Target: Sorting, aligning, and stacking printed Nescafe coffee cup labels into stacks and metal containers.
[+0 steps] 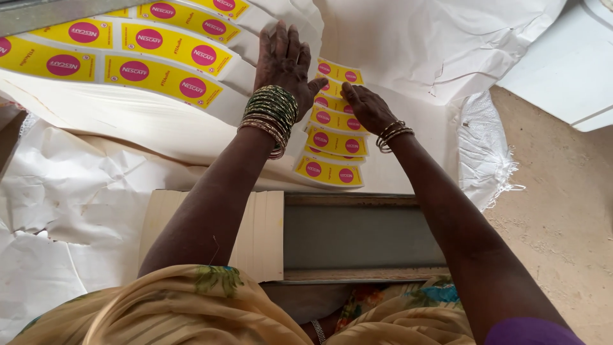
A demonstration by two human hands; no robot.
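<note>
Head view: hands (284, 61) (367, 105) flat, pressing yellow labels (332, 140).

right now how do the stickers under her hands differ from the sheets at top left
The sticker stack is a fanned, overlapping column; the sticker sheets lie spread in rows. The left hand and right hand rest on the stack; the sheets lie untouched. Both are yellow with pink circles.
</note>
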